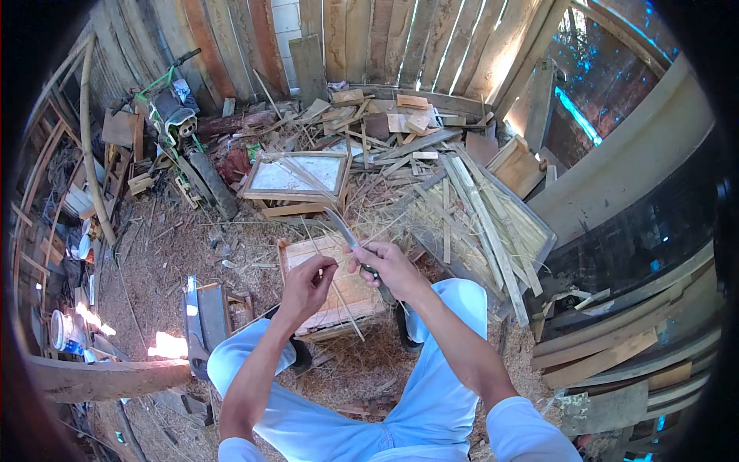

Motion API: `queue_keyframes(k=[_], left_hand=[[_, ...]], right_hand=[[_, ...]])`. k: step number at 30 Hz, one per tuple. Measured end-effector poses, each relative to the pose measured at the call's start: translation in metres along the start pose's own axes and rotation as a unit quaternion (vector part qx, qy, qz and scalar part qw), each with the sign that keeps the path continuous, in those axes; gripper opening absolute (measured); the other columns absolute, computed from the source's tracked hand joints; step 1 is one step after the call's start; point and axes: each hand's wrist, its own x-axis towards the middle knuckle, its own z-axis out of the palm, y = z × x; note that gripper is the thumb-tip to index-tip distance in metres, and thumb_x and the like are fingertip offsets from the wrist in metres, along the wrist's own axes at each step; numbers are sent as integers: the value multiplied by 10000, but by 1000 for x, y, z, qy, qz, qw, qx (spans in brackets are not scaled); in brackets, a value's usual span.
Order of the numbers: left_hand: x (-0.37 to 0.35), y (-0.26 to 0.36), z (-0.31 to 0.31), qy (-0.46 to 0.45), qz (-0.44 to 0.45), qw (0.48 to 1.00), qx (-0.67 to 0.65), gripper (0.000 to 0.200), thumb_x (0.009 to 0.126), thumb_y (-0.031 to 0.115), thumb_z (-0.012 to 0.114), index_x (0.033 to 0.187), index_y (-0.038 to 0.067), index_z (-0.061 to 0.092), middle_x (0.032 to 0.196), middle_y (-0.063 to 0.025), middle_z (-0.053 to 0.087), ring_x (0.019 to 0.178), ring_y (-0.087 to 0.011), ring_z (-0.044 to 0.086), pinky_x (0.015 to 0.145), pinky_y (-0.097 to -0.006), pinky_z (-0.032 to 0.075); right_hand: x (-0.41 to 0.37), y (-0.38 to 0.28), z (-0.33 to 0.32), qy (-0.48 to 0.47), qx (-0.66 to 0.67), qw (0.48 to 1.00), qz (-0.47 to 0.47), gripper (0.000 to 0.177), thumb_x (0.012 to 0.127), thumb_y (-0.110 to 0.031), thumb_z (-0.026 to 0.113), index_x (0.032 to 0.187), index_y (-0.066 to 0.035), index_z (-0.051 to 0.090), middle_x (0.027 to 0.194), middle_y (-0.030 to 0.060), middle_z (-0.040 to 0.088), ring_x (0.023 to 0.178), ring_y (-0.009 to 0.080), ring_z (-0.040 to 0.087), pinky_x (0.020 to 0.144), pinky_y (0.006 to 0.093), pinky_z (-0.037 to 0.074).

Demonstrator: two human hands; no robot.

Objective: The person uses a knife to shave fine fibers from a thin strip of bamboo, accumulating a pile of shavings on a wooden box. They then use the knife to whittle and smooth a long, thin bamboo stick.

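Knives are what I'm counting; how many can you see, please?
1: the knife is held in the right hand, beside the left hand; others may be hidden among the scrap wood.

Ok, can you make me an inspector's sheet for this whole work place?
Surface: pale rectangular wooden platform between the knees.
Job's things: silver-bladed, dark-handled knife; thin, straight, pale stick.
Clutter: large heap of brown wood scraps ahead.
Grip: right hand holds the knife; left hand is pinched, seemingly on the stick.
Cables: nothing seen.
Surroundings: brown vertical-plank wall; green-and-black two-wheeler at far left.
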Motion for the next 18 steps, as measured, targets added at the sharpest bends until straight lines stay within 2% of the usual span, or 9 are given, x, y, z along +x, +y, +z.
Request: queue_keyframes(k=[6, 8, 12, 13, 18], left_hand=[[0, 2, -8, 31, 31, 998, 34, 66, 840, 47, 614, 891, 5, 614, 728, -99, 612, 503, -156, 524, 470, -283, 409], [-1, 1, 0, 29, 34, 999, 23, 65, 840, 45, 614, 892, 5, 614, 733, -98, 613, 507, -159, 532, 472, -283, 413], [-1, 8, 1, 40, 44, 998, 26, 59, 845, 44, 611, 893, 10, 614, 746, -102, 617, 521, -179, 557, 479, -284, 426], [0, 9, 1, 40, 44, 998, 26, 59, 845, 44, 611, 893, 10, 614, 746, -102, 617, 521, -179, 557, 479, -284, 426], [2, 11, 5, 46, 55, 997, 11, 62, 849, 56, 610, 891, 11, 609, 749, -115, 619, 527, -202, 564, 483, -289, 430]], right_hand=[[-3, -8, -13, 14, 122, 992, 21, 304, 959, -199, 501, 1194, -11, 542, 826, 36, 571, 545, 36, 410, 442, 165, 321], [-3, 4, -3, -38, 148, 985, 77, 290, 945, -226, 531, 1164, -41, 573, 842, 50, 602, 558, 32, 411, 438, 159, 313], [-1, 4, 5, -34, 115, 990, 70, 216, 929, -222, 563, 1020, -29, 602, 829, 41, 595, 544, 38, 419, 411, 160, 298], [-3, -2, 5, -29, 110, 991, 69, 193, 924, -216, 573, 943, -26, 600, 810, 35, 585, 539, 41, 421, 406, 161, 296], [-5, -5, 1, 0, 79, 996, 50, 215, 922, -196, 572, 1018, -8, 608, 782, 15, 560, 528, 41, 416, 403, 158, 296]])
